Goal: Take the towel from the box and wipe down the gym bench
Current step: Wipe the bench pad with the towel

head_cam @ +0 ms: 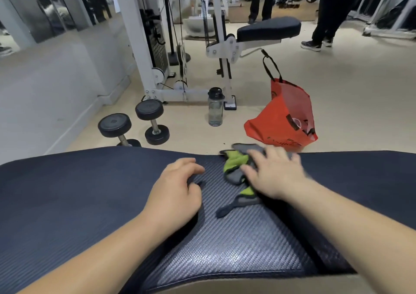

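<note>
A dark blue padded gym bench (67, 192) with a woven texture fills the lower half of the view. A grey and lime-green towel (236, 158) lies crumpled on the bench near its far edge. My right hand (272, 172) lies flat on the towel with straight, spread fingers, pressing it against the pad. My left hand (177, 190) rests on the bench just left of the towel, fingers loosely curled with their tips on the pad, holding nothing. No box is in view.
On the floor beyond the bench stand an orange bag (283, 116), a clear water bottle (215, 108) and two black dumbbells (135, 125). A white cable machine (157, 52) with a padded seat (267, 29) is behind. Two people's legs (324, 23) stand at the back right.
</note>
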A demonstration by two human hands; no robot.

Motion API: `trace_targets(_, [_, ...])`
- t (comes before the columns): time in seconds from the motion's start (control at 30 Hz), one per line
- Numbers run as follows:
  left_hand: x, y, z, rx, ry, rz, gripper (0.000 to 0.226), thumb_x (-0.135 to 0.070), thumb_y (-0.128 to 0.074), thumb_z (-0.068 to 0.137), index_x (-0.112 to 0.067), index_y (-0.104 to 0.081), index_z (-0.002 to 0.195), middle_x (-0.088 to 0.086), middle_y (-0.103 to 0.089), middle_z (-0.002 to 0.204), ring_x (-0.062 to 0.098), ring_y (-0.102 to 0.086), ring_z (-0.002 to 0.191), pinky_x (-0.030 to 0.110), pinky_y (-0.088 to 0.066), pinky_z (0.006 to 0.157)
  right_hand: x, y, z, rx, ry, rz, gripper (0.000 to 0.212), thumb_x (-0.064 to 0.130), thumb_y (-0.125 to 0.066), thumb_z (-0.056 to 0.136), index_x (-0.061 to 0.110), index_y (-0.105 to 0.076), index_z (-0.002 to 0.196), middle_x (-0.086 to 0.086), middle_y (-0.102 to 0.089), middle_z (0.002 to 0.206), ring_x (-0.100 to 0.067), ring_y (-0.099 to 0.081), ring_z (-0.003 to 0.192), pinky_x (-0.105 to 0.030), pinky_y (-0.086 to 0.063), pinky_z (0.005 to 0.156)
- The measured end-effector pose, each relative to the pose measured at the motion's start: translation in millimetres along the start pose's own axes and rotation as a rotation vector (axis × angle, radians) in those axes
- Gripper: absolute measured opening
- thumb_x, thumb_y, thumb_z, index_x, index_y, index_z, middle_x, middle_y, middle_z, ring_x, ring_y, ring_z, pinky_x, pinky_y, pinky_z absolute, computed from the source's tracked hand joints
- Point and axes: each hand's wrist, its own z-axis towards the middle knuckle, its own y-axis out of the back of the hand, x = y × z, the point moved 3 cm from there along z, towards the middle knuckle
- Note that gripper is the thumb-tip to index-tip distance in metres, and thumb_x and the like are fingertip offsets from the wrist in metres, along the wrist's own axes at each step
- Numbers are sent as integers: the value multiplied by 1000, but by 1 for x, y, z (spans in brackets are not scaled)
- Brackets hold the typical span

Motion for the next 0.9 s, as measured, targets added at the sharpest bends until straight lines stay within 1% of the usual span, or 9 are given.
trace_targets(0.1, [-13, -13, 4, 44, -56, 17, 43, -10, -53, 90, -28, -68, 126, -13, -50, 150, 5, -38, 140, 17, -28, 107, -28, 2, -2, 28, -162, -20, 63, 68, -23, 99, 35, -33, 153, -11, -35, 151, -35, -28, 144, -66, -28, 112])
trace_targets(0.2, [-33, -29, 12, 90, -146, 56, 43, -10, -54, 89, -26, -68, 127, -8, -52, 150, 9, -39, 141, 13, -26, 107, -8, -4, -38, 2, -2, -39, 62, 69, -26, 98, 33, -35, 147, -11, -35, 148, -36, -30, 140, -64, -32, 109])
trace_targets(0.3, [-53, -43, 23, 124, -212, 80, 43, -8, -55, 87, -23, -70, 124, -5, -55, 147, 13, -42, 140, 14, -28, 106, -12, -12, -64, -30, 180, 13, 77, 80, -14, 84, 43, -35, 147, -6, -39, 145, -33, -35, 137, -53, -34, 110])
trace_targets(0.4, [-71, -59, 31, 167, -265, 101, 45, -8, -56, 85, -23, -70, 125, -4, -55, 147, 16, -44, 139, 19, -30, 108, -79, -19, -46, -113, -7, 63, 74, 82, -16, 84, 47, -40, 144, -3, -45, 138, -31, -40, 133, -50, -35, 112])
trace_targets(0.53, [-103, -87, 41, 230, -334, 120, 48, -10, -55, 86, -23, -65, 131, -4, -52, 150, 18, -42, 141, 28, -34, 116, -171, -22, -46, -69, -471, 57, 65, 71, -21, 97, 38, -39, 150, -12, -39, 153, -37, -32, 144, -65, -16, 120])
trace_targets(0.63, [-134, -112, 47, 283, -391, 118, 50, -10, -53, 85, -21, -65, 132, -2, -54, 148, 20, -44, 140, 31, -37, 116, -158, -25, -57, -64, -351, -14, 75, 70, -20, 97, 28, -31, 158, -16, -37, 154, -39, -31, 145, -68, -2, 121])
trace_targets(0.7, [-151, -129, 51, 325, -440, 124, 51, -11, -50, 81, -20, -67, 128, 0, -59, 140, 22, -50, 134, 33, -42, 113, -143, -26, -62, -87, -113, 35, 86, 78, -19, 88, 31, -35, 158, -14, -43, 146, -37, -38, 138, -56, -15, 122])
trace_targets(0.77, [-163, -142, 57, 350, -470, 134, 53, -16, -44, 76, -21, -68, 124, -1, -62, 133, 23, -53, 129, 36, -46, 109, -156, -24, -61, -108, 5, 155, 83, 82, -25, 82, 43, -42, 153, -5, -46, 140, -31, -41, 134, -45, -28, 117])
trace_targets(0.9, [-178, -162, 70, 359, -505, 169, 54, -24, -44, 80, -23, -62, 130, -4, -62, 133, 21, -54, 127, 40, -47, 108, -237, -29, -52, -199, -234, 281, 58, 73, -45, 92, 50, -49, 145, 4, -45, 146, -25, -38, 139, -44, -35, 115])
